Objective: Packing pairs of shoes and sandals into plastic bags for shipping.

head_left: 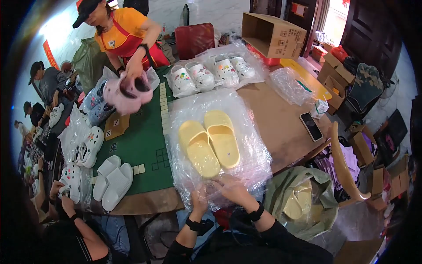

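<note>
A pair of pale yellow slippers [210,143] lies side by side, toes away from me, on a stack of clear plastic bags [255,152]. Whether the slippers lie on or inside the top bag I cannot tell. At the near edge of the stack, my left hand [199,198] is closed on the crinkled film just below the left slipper's heel. My right hand [234,190] sits close beside it, fingers bent and closed on the same bag edge, partly veiled by the film. Both wrists wear black bands.
White decorated clogs [226,72] stand in bags at the far side. Grey slippers [113,181] lie to the left. Across the table a co-worker holds pink fluffy footwear [129,94]. A phone [311,126] lies at right; a green sack [323,187] with yellow slippers stands below.
</note>
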`<state>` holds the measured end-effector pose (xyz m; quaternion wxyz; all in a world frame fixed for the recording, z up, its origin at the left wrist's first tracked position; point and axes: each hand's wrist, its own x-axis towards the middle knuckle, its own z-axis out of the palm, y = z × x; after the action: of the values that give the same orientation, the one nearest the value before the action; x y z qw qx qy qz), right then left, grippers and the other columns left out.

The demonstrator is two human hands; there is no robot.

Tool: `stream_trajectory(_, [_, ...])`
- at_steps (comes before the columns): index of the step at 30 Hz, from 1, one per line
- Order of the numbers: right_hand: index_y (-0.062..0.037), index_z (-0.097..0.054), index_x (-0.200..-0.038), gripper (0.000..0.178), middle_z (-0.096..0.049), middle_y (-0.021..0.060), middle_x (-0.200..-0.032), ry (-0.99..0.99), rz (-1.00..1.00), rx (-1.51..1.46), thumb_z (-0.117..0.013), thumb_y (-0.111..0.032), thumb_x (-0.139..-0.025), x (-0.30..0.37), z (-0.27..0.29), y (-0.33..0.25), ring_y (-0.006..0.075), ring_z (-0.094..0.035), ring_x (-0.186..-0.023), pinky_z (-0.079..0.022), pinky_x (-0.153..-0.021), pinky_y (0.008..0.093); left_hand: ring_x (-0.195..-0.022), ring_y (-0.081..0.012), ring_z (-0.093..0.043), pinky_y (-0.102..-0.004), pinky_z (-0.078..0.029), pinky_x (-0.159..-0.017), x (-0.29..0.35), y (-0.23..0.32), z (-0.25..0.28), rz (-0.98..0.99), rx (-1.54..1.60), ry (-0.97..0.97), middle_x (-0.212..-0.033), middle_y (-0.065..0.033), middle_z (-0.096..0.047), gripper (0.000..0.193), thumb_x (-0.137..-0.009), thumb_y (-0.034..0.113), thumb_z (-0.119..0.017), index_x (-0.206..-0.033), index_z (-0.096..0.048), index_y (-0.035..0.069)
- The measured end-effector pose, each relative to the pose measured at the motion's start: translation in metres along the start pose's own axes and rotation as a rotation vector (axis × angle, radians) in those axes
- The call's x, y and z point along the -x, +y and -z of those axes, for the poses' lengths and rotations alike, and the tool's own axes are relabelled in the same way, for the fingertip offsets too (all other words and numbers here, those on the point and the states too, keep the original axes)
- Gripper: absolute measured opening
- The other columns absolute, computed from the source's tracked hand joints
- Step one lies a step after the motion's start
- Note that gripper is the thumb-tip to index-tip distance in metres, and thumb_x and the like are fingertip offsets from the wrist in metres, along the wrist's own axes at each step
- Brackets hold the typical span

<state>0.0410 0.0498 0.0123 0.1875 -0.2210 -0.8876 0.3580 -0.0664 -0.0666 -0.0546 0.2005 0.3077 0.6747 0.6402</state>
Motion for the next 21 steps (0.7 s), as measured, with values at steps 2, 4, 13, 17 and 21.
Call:
stream_trajectory(2, [-0.0057, -0.060, -0.110, 0.032, -0.061, 0.0185, -0.104, 0.019, 0.118, 0.068, -0.056, -0.028, -0.088, -0.005, 0.005, -0.012, 0.0348, -0.059, -0.098, -0.047, -0.082, 0.0404, -0.062, -0.0124, -0.048, -0.0296, -0.042, -0.055, 0.003, -0.006, 0.004, -0.035, -0.060, -0.027, -0.066, 0.0007, -0.049, 0.030, -0.095, 0.027, -0.046, -0.084, -0.059, 0.003])
stream_trajectory(4, [-0.0053, -0.057, -0.114, 0.033, -0.059, 0.0195, -0.106, 0.034, 0.099, 0.130, -0.056, -0.026, -0.087, -0.007, -0.007, -0.002, 0.0360, -0.057, -0.099, -0.047, -0.083, 0.0410, -0.063, -0.0105, -0.047, -0.0287, -0.041, -0.055, 0.002, -0.009, 0.000, 0.123, 0.118, -0.027, -0.067, 0.0022, -0.049, 0.029, -0.094, 0.026, -0.045, -0.082, -0.059, 0.003])
stream_trajectory(13, [-0.0014, -0.056, -0.106, 0.029, -0.056, 0.0187, -0.092, 0.109, 0.154, 0.199, -0.058, -0.017, -0.081, -0.025, -0.014, 0.000, 0.0372, -0.055, -0.087, -0.045, -0.079, 0.0440, -0.065, -0.0135, -0.053, -0.0285, -0.042, -0.060, 0.004, -0.028, 0.009, 0.059, 0.084, -0.084, -0.069, -0.0031, -0.058, 0.021, -0.088, 0.015, -0.051, -0.091, -0.062, -0.003])
stream_trajectory(17, [0.0006, -0.059, -0.095, 0.023, -0.057, 0.0185, -0.091, 0.206, 0.114, 0.316, -0.058, -0.015, -0.079, -0.016, -0.001, 0.006, 0.0360, -0.055, -0.087, -0.046, -0.075, 0.0436, -0.065, -0.0114, -0.052, -0.0271, -0.041, -0.060, 0.008, -0.041, 0.008, 0.114, 0.282, -0.018, -0.071, -0.0029, -0.059, 0.024, -0.087, 0.014, -0.051, -0.099, -0.063, -0.003])
stream_trajectory(21, [0.0003, -0.061, -0.092, 0.021, -0.059, 0.0176, -0.091, 0.258, 0.038, 0.202, -0.059, -0.015, -0.078, -0.015, 0.016, 0.005, 0.0364, -0.055, -0.088, -0.046, -0.076, 0.0434, -0.065, -0.0096, -0.051, -0.0246, -0.041, -0.060, 0.006, -0.019, 0.002, 0.105, 0.284, -0.001, -0.072, -0.0025, -0.059, 0.028, -0.087, 0.013, -0.051, -0.108, -0.062, -0.003])
